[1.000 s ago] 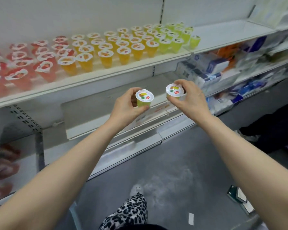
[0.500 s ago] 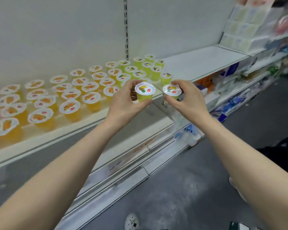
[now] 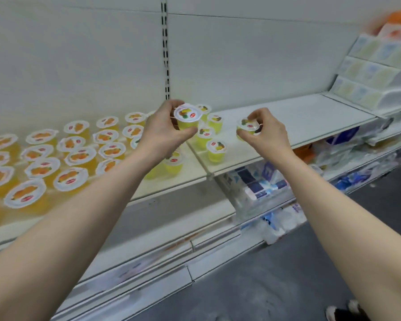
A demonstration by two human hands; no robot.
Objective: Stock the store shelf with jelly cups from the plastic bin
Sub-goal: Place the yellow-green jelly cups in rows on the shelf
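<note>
My left hand grips a yellow-green jelly cup with a white foil lid, held above the white shelf. To its right, my right hand pinches a second yellow-green jelly cup low over the bare part of the shelf. Between the two hands stand several green cups in short rows. Rows of orange jelly cups fill the shelf to the left. The plastic bin is out of view.
Stacked pastel packages stand on the shelf at the far right. Blue and white wrapped goods crowd the lower shelves. A slotted upright runs down the white back wall. Grey floor lies below, with a shoe at the bottom right.
Both hands have risen and reached over the shelf with their cups. They have moved apart, the right hand going right and down toward the shelf's bare part. The view has tilted upward.
</note>
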